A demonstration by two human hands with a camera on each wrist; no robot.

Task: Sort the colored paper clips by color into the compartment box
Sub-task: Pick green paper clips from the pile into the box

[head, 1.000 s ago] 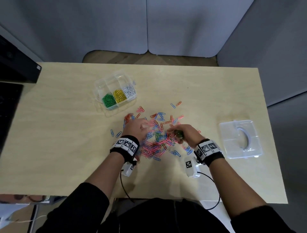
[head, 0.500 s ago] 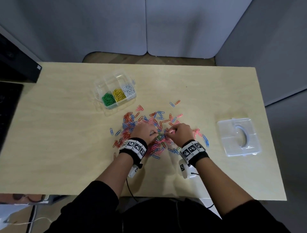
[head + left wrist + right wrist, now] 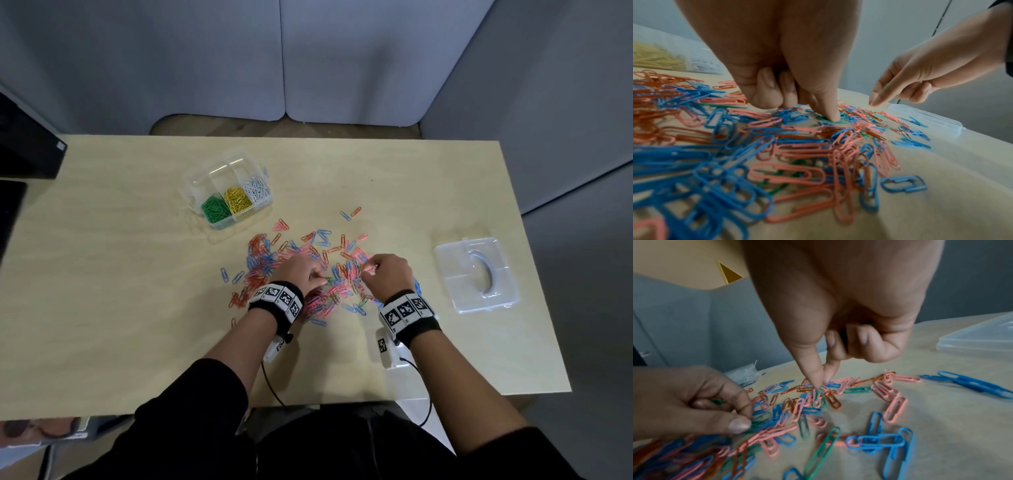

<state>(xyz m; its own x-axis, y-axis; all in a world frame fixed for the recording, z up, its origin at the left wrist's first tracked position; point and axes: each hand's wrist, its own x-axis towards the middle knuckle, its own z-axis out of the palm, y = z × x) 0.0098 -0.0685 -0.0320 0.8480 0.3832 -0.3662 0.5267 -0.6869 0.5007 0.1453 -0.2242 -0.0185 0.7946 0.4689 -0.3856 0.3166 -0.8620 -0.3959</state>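
**Green clips may tangle or drop**

On the surface the box sits well apart from the pile. My left hand pinches a green clip; my right hand pinches another clip. I fear neighbouring clips may hook on.

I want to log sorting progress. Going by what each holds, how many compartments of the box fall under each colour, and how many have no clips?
Compartment box, by contents:
green clips: 1
yellow clips: 1
white clips: 1
back compartments with no clips visible: 3
Total: 6 compartments
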